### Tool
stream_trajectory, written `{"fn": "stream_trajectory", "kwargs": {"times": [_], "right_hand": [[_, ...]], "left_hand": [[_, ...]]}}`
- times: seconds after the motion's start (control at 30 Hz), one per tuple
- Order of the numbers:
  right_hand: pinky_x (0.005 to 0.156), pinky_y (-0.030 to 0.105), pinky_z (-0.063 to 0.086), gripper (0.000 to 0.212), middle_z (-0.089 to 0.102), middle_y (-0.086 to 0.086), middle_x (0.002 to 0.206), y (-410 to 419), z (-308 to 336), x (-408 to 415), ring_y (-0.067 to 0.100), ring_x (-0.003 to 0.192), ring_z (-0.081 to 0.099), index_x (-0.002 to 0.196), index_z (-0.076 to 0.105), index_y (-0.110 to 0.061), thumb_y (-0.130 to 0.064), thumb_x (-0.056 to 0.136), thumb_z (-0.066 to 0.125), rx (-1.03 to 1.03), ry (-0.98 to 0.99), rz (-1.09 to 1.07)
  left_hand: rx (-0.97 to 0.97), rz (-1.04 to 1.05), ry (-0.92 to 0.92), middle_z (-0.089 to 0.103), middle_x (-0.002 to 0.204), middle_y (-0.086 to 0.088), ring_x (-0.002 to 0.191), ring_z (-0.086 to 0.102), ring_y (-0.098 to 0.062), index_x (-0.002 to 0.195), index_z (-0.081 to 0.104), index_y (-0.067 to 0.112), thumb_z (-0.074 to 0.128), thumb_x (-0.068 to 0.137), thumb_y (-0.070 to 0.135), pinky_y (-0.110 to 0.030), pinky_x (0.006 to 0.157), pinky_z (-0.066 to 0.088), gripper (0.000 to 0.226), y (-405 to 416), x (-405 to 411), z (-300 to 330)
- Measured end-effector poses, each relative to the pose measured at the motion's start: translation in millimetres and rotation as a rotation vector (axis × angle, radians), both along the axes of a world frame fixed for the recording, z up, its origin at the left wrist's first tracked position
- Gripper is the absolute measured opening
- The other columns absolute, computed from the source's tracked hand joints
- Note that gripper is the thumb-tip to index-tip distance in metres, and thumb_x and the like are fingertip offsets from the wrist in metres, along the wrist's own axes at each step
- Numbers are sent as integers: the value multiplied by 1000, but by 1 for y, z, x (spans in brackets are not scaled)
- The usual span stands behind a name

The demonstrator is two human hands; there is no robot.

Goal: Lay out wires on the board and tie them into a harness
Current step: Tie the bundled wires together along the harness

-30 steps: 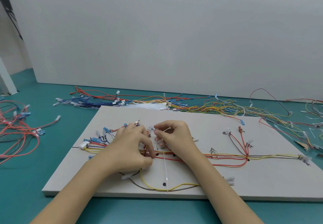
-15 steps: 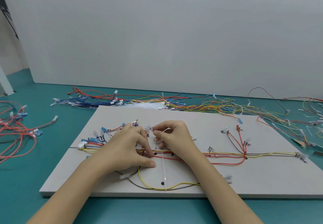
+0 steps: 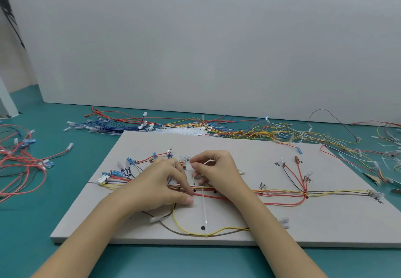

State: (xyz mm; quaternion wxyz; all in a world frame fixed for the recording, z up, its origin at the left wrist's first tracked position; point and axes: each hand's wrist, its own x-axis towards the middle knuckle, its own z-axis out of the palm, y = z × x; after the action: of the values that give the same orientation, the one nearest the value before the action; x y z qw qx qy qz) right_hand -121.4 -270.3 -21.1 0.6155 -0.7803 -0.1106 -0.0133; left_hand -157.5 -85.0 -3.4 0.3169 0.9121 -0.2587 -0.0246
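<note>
A grey board lies on the teal table. Red, yellow and black wires form a bundle running left to right across it, branching at both ends into small connectors. A white cable tie crosses the bundle near the middle, its tail reaching toward the board's front edge. My left hand pinches the bundle beside the tie with thumb and forefinger. My right hand pinches the tie's upper end just above the bundle. A yellow and a brown wire loop near the front edge.
Loose blue, red and yellow wires are piled behind the board, with white cable ties among them. Red wires lie at the left. More wires and cut tie scraps lie at the right.
Both hands stay at the same spot on the bundle with only slight finger shifts. The view has drifted a little.
</note>
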Motion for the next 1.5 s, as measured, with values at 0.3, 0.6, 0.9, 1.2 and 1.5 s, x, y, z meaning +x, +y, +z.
{"fn": "stream_trajectory", "kwargs": {"times": [0.3, 0.6, 0.9, 1.2, 1.5], "right_hand": [[50, 22, 52, 12, 69, 14, 68, -5, 8, -7, 16, 56, 66, 93, 71, 0, 6, 83, 69, 132, 93, 81], [48, 20, 46, 11, 67, 12, 65, -10, 13, -10, 12, 52, 62, 91, 71, 6, 9, 81, 68, 67, 104, 152], [47, 19, 46, 18, 68, 13, 68, -9, 14, -13, 11, 50, 61, 95, 69, 7, 14, 78, 66, 84, 133, 139], [50, 19, 50, 20, 71, 3, 63, -10, 12, -11, 10, 53, 65, 84, 71, -5, 14, 78, 66, 46, 121, 128], [54, 19, 51, 14, 69, 8, 69, -15, 15, -12, 14, 54, 64, 97, 70, 8, 5, 84, 67, 66, 161, 143]], "left_hand": [[-112, 165, -138, 43, 107, 19, 110, 30, -7, 82, 56, 40, 55, 95, 36, -18, 89, 26, 13, -11, -1, -6], [156, 240, -728, 55, 100, 4, 97, 38, -21, 82, 65, 24, 50, 88, 37, -36, 79, 24, 21, -28, -15, 1], [-272, 134, -214, 65, 72, 8, 64, 58, -6, 86, 55, 22, 53, 98, 20, -22, 61, 41, 12, -31, -9, -10], [-793, 195, 326, 69, 68, -13, 63, 71, -35, 89, 58, 5, 50, 100, 11, -28, 44, 53, 14, -37, -12, -10], [-756, 137, 475, 75, 80, -12, 77, 74, -22, 84, 73, 6, 64, 89, 6, -21, 60, 57, 10, -29, -9, -2]]}}
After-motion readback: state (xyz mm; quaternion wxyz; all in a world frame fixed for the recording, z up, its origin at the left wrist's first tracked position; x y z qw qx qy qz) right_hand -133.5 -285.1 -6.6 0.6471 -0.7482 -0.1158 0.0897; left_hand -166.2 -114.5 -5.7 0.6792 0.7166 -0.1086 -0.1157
